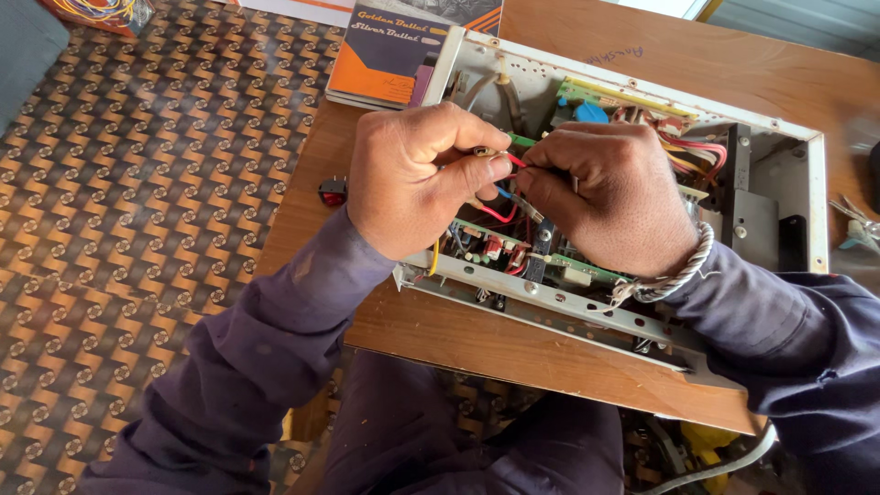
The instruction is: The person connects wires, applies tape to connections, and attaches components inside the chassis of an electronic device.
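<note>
Thin red wire [513, 161] pinched between left hand [412, 179] and right hand [610, 197], both grips tight, over open metal chassis [816, 183]

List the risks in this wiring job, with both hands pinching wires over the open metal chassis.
1. The left hand and right hand pinch thin red wires close together; a hard tug might pull one loose from the green circuit board.
2. The right wrist's braided cord bracelet hangs at the chassis edge and could snag on parts.
3. That bare metal edge sits under both forearms and could scrape a sleeve.
</note>
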